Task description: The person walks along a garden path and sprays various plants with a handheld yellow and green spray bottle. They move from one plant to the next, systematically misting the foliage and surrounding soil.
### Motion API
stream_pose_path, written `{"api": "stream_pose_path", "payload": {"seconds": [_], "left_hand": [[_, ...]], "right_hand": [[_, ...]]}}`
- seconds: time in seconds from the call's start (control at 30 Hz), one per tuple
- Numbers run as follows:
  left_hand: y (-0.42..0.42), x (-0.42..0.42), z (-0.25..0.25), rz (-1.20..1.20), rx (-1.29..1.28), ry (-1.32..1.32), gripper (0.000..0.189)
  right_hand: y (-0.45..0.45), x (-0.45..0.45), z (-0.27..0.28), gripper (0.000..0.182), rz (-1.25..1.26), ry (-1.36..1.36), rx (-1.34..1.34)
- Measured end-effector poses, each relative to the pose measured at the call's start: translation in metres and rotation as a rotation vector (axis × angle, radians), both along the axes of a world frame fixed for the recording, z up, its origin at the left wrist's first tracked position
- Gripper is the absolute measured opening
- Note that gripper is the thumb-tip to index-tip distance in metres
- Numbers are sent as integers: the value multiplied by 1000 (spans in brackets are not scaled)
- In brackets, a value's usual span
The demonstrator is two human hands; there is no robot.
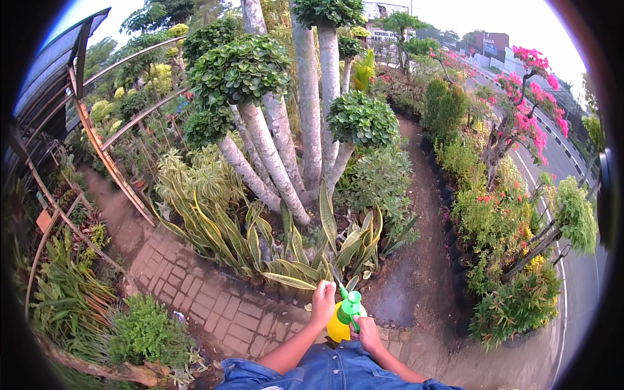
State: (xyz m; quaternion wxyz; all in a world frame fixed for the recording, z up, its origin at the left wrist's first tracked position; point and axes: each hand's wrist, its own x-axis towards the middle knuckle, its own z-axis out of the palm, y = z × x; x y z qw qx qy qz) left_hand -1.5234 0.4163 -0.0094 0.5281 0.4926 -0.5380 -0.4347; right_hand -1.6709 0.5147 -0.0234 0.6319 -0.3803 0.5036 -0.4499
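Note:
A pump sprayer point(340, 323) with a yellow tank and a green top is upright in front of my body. My right hand point(366, 334) is closed around its green handle. My left hand point(323, 301) is raised beside the sprayer's nozzle, fingers curled; whether it touches the nozzle or pinches something small cannot be told. Just beyond both hands stand variegated snake plants point(297, 267) with yellow-edged leaves, at the foot of a cluster of pale trunks point(273, 156) topped with clipped round foliage.
A brick path point(219, 312) curves to the left, and a damp dirt path point(419, 253) runs ahead on the right. Potted shrubs point(487, 253) and a pink bougainvillea point(524, 112) line the road side. A metal frame point(109, 161) and a leafy bush point(146, 329) are on the left.

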Motion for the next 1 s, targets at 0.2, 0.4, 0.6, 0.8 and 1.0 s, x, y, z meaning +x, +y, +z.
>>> {"api": "stream_pose_path", "payload": {"seconds": [0.2,0.4,0.6,0.8,1.0], "left_hand": [[17,9,-24,-276,176,191,27],[24,7,-64,-203,368,511,29],[13,9,-53,-254,581,806,23],[6,-1,-55,-265,642,835,18],[0,-45,-35,-389,623,769,17]], "right_hand": [[22,17,15,47,39,197,-69],[23,29,20,42,0,153,34],[25,30,23,42,-26,157,53],[26,21,29,43,-45,145,50],[35,-7,7,49,-186,106,-30]]}}
